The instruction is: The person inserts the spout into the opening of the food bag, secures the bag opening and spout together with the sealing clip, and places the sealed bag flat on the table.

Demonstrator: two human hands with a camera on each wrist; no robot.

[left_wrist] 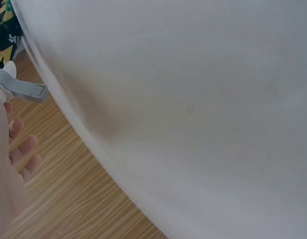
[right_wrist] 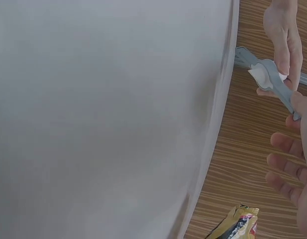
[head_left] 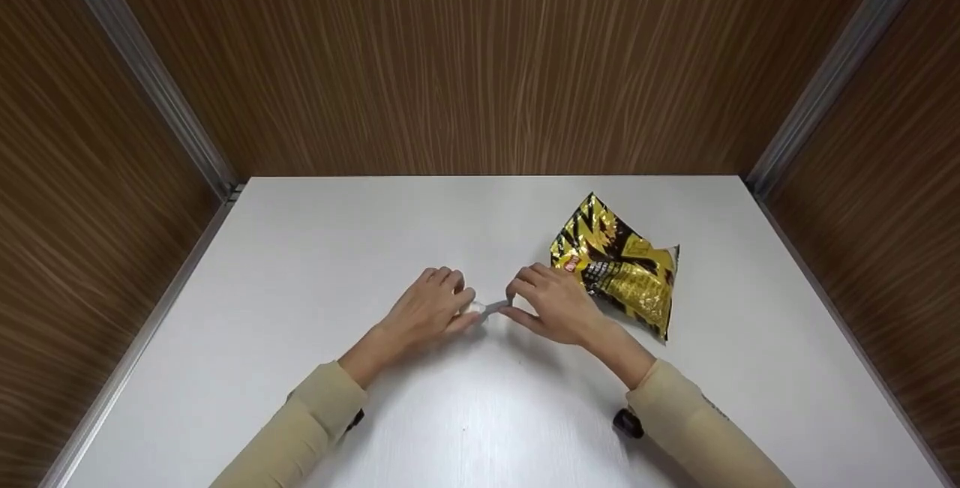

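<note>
A small grey and white clip (head_left: 491,309) sits just above the white table (head_left: 480,226), held between both hands. My left hand (head_left: 463,308) pinches its white end and my right hand (head_left: 514,305) pinches its grey end. A crumpled yellow and black snack bag (head_left: 619,263) lies on the table directly behind the right hand. In the right wrist view the clip (right_wrist: 272,82) runs from the left hand (right_wrist: 282,35) down to the right hand (right_wrist: 298,107). The left wrist view shows the clip's grey end (left_wrist: 25,89) above my left hand (left_wrist: 9,159).
Wood-grain walls close in the table on the left, back and right, with metal strips in the corners. A black wrist device (head_left: 627,423) shows under the right sleeve. A corner of the snack bag (right_wrist: 235,226) shows in the right wrist view.
</note>
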